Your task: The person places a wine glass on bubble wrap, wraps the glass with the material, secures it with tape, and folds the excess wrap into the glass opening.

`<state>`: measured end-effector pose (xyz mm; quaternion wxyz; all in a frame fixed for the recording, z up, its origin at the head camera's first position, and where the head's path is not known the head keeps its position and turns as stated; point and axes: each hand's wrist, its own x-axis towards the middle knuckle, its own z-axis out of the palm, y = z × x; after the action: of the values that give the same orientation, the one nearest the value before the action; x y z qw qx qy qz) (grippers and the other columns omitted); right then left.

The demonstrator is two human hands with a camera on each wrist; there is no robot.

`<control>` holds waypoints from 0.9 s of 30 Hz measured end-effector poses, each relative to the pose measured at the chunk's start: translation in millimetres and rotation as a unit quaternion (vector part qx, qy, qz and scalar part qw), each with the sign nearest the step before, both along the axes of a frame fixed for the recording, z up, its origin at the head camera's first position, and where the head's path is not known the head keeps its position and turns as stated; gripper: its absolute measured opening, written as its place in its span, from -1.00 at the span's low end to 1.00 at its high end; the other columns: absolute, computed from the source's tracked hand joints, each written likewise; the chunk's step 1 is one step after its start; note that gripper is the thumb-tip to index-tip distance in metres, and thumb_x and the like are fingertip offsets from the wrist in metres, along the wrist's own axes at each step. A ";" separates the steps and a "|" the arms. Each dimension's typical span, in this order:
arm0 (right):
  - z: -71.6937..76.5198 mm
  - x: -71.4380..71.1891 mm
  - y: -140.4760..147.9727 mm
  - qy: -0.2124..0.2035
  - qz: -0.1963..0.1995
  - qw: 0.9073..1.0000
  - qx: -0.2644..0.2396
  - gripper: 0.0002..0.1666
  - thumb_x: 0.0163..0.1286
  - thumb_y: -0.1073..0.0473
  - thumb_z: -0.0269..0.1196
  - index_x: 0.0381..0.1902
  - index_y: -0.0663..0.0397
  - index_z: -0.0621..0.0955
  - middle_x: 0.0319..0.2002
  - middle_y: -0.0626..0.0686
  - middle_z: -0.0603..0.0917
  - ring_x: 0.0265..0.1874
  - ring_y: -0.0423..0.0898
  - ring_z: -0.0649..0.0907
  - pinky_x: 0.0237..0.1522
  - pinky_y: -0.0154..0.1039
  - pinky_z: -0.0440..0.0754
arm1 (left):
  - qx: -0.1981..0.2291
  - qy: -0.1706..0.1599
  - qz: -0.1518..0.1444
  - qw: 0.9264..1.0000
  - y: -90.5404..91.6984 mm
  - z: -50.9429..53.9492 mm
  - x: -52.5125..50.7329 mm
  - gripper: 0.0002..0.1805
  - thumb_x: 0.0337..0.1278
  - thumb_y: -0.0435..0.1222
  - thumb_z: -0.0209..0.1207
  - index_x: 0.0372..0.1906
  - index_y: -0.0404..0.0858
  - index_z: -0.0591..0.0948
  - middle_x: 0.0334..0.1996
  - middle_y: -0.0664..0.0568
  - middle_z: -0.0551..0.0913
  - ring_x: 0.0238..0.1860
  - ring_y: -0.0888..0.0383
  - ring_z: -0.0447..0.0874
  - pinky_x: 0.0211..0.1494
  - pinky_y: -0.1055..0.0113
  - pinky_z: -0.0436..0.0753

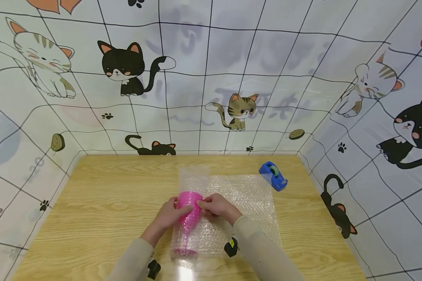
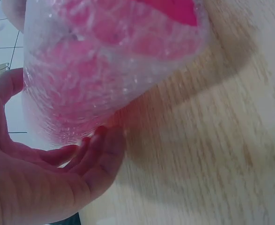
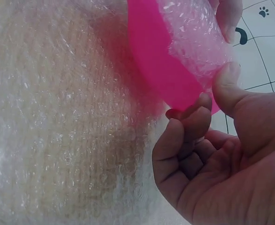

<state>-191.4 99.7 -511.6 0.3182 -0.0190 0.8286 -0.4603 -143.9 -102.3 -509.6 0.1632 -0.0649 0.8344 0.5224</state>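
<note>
A bright pink goblet (image 1: 190,212) lies on a sheet of bubble wrap (image 1: 242,210), its wide bowl away from the person and its round foot close by. Part of the wrap is folded over it from the left. My left hand (image 1: 169,214) grips the wrapped bowl from the left, thumb on top; in the left wrist view, the fingers curve around the wrapped goblet (image 2: 90,70). With thumb and fingertips, my right hand (image 1: 216,205) pinches the wrap's edge against the bowl. Bare pink plastic shows beside that edge in the right wrist view.
A blue tape dispenser (image 1: 274,176) stands at the back right of the wooden table (image 1: 109,195), touching or beside the wrap's far corner. The wrap's flat part spreads right of the goblet. Cat-patterned cloth (image 1: 190,78) surrounds the table at the back and sides.
</note>
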 end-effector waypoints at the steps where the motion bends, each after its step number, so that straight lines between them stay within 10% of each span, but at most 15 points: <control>1: 0.9 0.2 -0.1 0.004 0.000 1.000 0.006 -0.49 0.35 -0.20 0.23 -0.28 0.18 0.69 -0.63 -0.03 0.46 -0.65 -0.20 0.38 -0.54 -0.34 0.33 | -0.001 -0.006 -0.003 1.000 0.0 0.1 -0.1 0.03 0.06 0.12 0.29 0.40 -0.51 0.17 0.25 -0.47 0.42 0.26 -0.35 0.43 0.24 -0.13 0.52; 19: 6.9 1.8 -1.1 0.027 -0.063 0.998 0.008 -0.46 0.28 -0.01 0.35 -0.01 0.35 0.54 -0.44 0.12 0.72 -0.59 -0.22 0.62 -0.47 -0.31 0.64 | -0.035 -0.002 0.005 0.999 10.3 -3.4 -0.9 0.05 0.02 0.12 0.30 0.38 -0.49 0.14 0.23 -0.50 0.43 0.23 -0.33 0.46 0.21 -0.14 0.53; 27: 14.1 4.8 -7.0 0.062 -0.102 0.993 0.012 -0.64 0.21 0.10 0.42 -0.27 0.27 0.56 -0.51 0.16 0.74 -0.60 -0.09 0.73 -0.43 -0.17 0.75 | -0.046 0.006 0.007 0.999 11.4 -1.4 0.6 0.04 0.02 0.12 0.30 0.38 -0.49 0.15 0.21 -0.52 0.44 0.21 -0.36 0.47 0.19 -0.15 0.54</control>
<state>-186.6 92.6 -497.5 0.2177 0.0413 0.8497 -0.4784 -143.2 -90.9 -511.0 0.1513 -0.0749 0.8583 0.4846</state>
